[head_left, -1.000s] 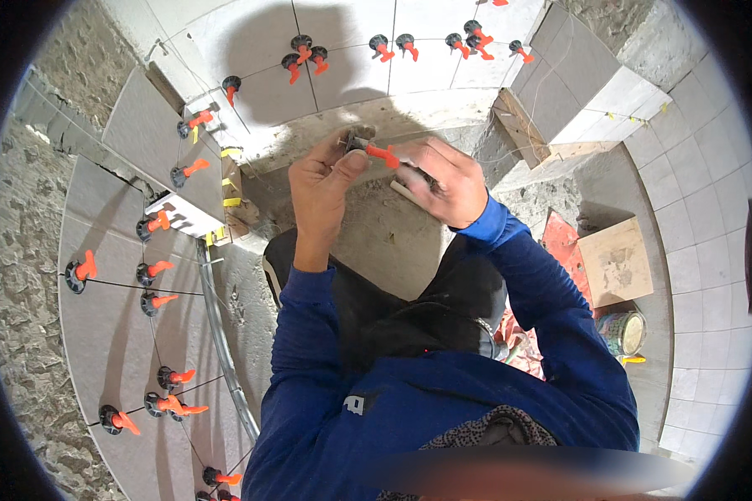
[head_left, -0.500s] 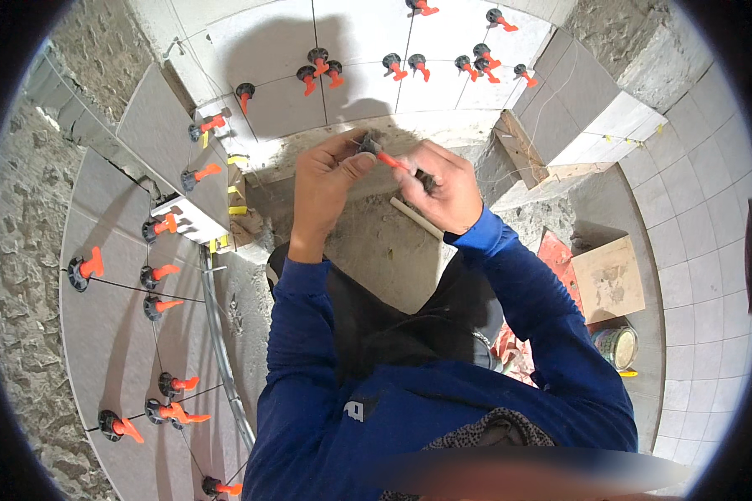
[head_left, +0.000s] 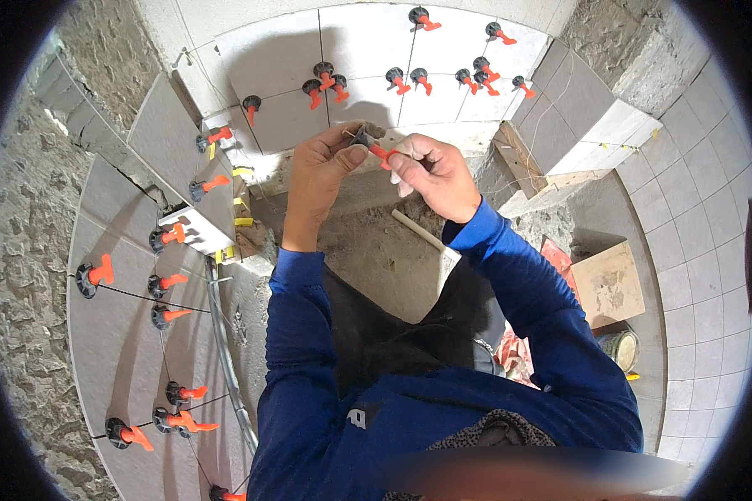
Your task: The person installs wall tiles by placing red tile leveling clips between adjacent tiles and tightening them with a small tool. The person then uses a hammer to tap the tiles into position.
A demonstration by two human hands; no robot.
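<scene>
Between my two hands is a tile leveler with a red T-shaped handle and a dark round base. My left hand pinches the dark base between thumb and fingers. My right hand has thumb and fingertips closed on the red handle, its grip partly hidden by the fingers. More levelers of the same kind sit on the joints of the white wall tiles just beyond my hands, one of them a black and red leveler.
On the left, grey tiles carry several levelers sticking out, with a metallic conduit beside them. Below my hands lies a pale stick. At right are a square beige tile, a can and a small-tiled wall.
The view has shifted slightly, so the wall sits lower and further right. Around the red handle my right fingers have changed position. Both hands still hold the tile leveler.
</scene>
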